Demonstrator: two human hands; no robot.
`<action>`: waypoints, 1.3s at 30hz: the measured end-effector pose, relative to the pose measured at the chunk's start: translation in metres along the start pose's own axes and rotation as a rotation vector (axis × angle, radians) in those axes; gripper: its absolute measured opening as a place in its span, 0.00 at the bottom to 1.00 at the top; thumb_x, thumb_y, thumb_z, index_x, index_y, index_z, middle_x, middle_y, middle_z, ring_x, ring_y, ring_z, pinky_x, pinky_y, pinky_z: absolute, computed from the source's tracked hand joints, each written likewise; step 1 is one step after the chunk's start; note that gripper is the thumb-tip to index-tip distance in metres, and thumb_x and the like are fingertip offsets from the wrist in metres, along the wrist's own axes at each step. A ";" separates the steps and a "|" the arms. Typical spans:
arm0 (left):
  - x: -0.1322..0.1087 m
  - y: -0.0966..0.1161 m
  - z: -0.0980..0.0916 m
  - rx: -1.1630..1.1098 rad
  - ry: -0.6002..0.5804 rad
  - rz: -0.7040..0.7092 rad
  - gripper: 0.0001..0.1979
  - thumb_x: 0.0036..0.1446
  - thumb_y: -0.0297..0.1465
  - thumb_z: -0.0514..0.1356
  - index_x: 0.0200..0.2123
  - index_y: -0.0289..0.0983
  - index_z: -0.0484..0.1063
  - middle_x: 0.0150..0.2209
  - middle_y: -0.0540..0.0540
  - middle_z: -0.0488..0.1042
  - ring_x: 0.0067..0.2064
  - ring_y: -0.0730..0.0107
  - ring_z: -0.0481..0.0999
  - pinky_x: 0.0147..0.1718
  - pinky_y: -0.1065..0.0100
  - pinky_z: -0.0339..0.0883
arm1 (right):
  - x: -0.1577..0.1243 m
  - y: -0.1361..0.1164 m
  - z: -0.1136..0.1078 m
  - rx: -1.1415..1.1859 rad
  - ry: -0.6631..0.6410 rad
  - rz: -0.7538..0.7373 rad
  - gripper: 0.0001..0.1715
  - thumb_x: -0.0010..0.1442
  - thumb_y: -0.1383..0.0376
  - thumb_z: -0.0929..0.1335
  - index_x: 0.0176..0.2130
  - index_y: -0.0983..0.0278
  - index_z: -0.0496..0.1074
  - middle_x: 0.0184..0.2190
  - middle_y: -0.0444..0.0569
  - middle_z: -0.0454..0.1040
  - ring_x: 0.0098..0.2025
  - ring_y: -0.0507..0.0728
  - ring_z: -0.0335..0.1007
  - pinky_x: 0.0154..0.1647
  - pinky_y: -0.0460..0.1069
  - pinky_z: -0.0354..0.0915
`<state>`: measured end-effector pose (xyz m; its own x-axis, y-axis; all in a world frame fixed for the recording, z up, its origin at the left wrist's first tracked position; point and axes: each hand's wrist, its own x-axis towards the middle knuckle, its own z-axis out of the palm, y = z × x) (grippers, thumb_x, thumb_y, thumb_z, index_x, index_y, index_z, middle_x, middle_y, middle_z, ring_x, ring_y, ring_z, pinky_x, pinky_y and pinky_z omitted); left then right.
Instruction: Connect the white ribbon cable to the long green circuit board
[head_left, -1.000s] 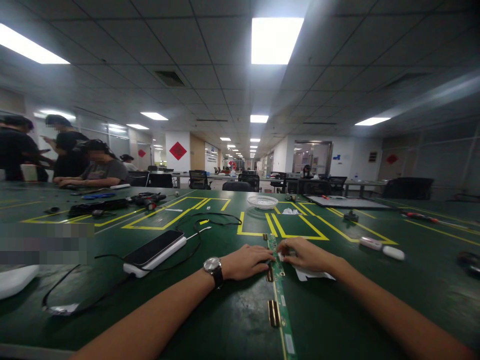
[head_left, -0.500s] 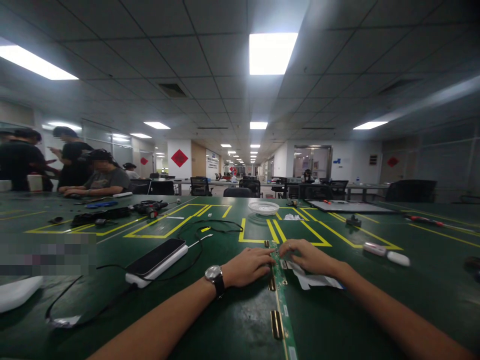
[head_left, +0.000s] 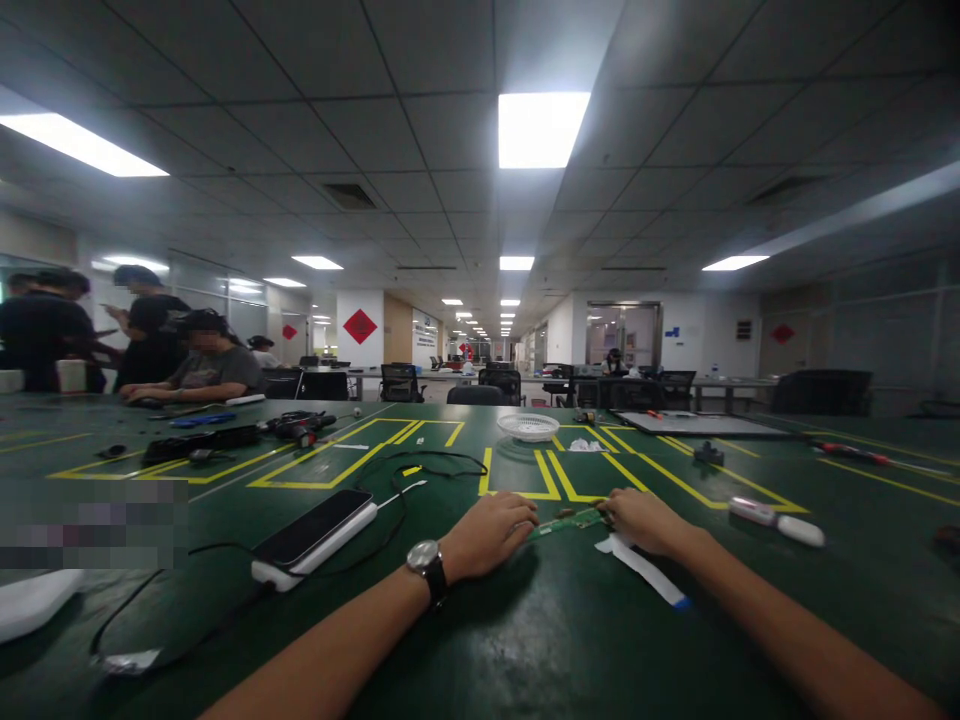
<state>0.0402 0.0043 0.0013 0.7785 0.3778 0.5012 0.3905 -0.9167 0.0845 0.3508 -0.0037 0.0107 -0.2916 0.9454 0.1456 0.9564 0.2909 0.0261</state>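
A narrow green circuit board (head_left: 564, 522) stretches sideways between my two hands and looks foreshortened. My left hand (head_left: 487, 532), with a watch on its wrist, has its fingers closed at the board's left end. My right hand (head_left: 646, 518) pinches the other end. Just below the right hand, a white flat ribbon cable (head_left: 646, 572) with a blue tip lies on the table. Whether it joins the board is hidden by the fingers.
On the green table (head_left: 480, 650) a phone (head_left: 319, 525) rests on a white power bank (head_left: 322, 555), left of my hands. Ahead stands a white basket (head_left: 528, 428). A white tube-like object (head_left: 776, 520) lies right. Co-workers (head_left: 206, 360) are at far left.
The circuit board has turned from pointing toward me to lying crosswise between my hands. My right hand has moved right and now pinches its end. The ribbon cable shows more fully.
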 end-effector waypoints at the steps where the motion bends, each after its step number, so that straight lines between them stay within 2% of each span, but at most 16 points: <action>1: 0.000 0.000 -0.001 -0.002 0.005 -0.007 0.14 0.69 0.32 0.50 0.48 0.38 0.73 0.53 0.45 0.74 0.54 0.64 0.71 0.55 0.61 0.63 | 0.001 0.005 0.002 -0.054 0.005 0.055 0.20 0.64 0.66 0.61 0.48 0.64 0.78 0.44 0.61 0.76 0.48 0.66 0.73 0.48 0.58 0.66; 4: 0.000 -0.002 -0.002 0.004 0.004 -0.023 0.14 0.69 0.32 0.50 0.49 0.38 0.73 0.53 0.45 0.74 0.54 0.64 0.71 0.55 0.62 0.63 | 0.002 0.017 0.009 -0.082 0.032 0.107 0.22 0.66 0.59 0.60 0.49 0.62 0.77 0.45 0.59 0.75 0.47 0.65 0.72 0.48 0.57 0.66; 11: -0.002 -0.001 0.003 0.058 -0.102 -0.023 0.12 0.68 0.33 0.52 0.50 0.40 0.72 0.54 0.46 0.72 0.56 0.61 0.69 0.55 0.60 0.62 | 0.000 0.040 0.014 0.118 -0.013 0.019 0.29 0.65 0.52 0.61 0.59 0.63 0.70 0.51 0.58 0.71 0.52 0.64 0.67 0.56 0.56 0.61; 17: -0.003 0.002 0.002 0.041 -0.217 -0.052 0.15 0.68 0.36 0.52 0.54 0.43 0.69 0.58 0.45 0.69 0.57 0.58 0.69 0.51 0.60 0.65 | -0.006 0.042 0.005 0.219 -0.123 0.040 0.40 0.61 0.44 0.63 0.64 0.62 0.64 0.57 0.60 0.66 0.58 0.67 0.62 0.60 0.59 0.58; 22: -0.004 0.001 0.002 0.045 -0.214 -0.051 0.15 0.68 0.37 0.51 0.54 0.43 0.69 0.57 0.45 0.71 0.55 0.58 0.70 0.49 0.60 0.65 | -0.014 0.041 -0.010 0.299 -0.260 0.029 0.53 0.52 0.39 0.69 0.66 0.62 0.59 0.66 0.60 0.56 0.64 0.70 0.54 0.64 0.60 0.54; 24: -0.004 -0.001 0.004 0.054 -0.206 -0.045 0.14 0.68 0.37 0.51 0.53 0.43 0.69 0.57 0.46 0.71 0.55 0.58 0.70 0.49 0.60 0.65 | -0.016 0.040 -0.014 0.314 -0.266 0.023 0.54 0.50 0.38 0.70 0.66 0.63 0.60 0.66 0.60 0.57 0.64 0.70 0.55 0.65 0.60 0.54; 26: -0.004 -0.003 0.006 0.063 -0.193 -0.041 0.14 0.68 0.37 0.52 0.54 0.43 0.69 0.57 0.46 0.71 0.55 0.58 0.70 0.50 0.59 0.64 | -0.016 0.037 -0.016 0.333 -0.234 0.030 0.52 0.52 0.37 0.68 0.64 0.65 0.64 0.63 0.60 0.61 0.63 0.70 0.58 0.64 0.59 0.55; 30: -0.004 -0.006 0.007 0.066 -0.130 -0.028 0.15 0.69 0.38 0.51 0.55 0.42 0.68 0.59 0.46 0.69 0.59 0.58 0.68 0.53 0.58 0.63 | -0.010 0.028 -0.009 0.309 -0.100 0.033 0.40 0.65 0.41 0.55 0.55 0.66 0.72 0.52 0.58 0.73 0.54 0.66 0.68 0.58 0.58 0.62; 33: -0.002 -0.005 0.005 0.069 -0.088 -0.024 0.15 0.69 0.37 0.51 0.54 0.42 0.69 0.59 0.45 0.69 0.59 0.59 0.67 0.56 0.58 0.61 | -0.006 0.014 0.000 0.182 -0.039 -0.010 0.36 0.69 0.46 0.51 0.50 0.63 0.75 0.45 0.57 0.75 0.48 0.64 0.70 0.53 0.59 0.63; 36: -0.001 -0.003 0.001 0.063 -0.063 -0.026 0.15 0.69 0.36 0.50 0.54 0.41 0.69 0.56 0.45 0.71 0.57 0.60 0.69 0.57 0.58 0.60 | -0.004 -0.009 0.002 0.149 -0.004 -0.117 0.32 0.69 0.47 0.54 0.55 0.61 0.72 0.49 0.56 0.73 0.51 0.65 0.68 0.56 0.61 0.60; 39: 0.000 -0.004 -0.001 0.052 -0.062 -0.031 0.15 0.69 0.36 0.50 0.53 0.40 0.70 0.51 0.45 0.74 0.53 0.62 0.71 0.54 0.61 0.62 | -0.006 -0.032 -0.003 0.253 -0.010 -0.244 0.28 0.69 0.50 0.56 0.55 0.61 0.70 0.53 0.55 0.72 0.55 0.63 0.66 0.59 0.59 0.58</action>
<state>0.0385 0.0076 0.0019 0.7940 0.4144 0.4447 0.4382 -0.8973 0.0536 0.3219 -0.0187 0.0123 -0.5120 0.8448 0.1555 0.8244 0.5341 -0.1871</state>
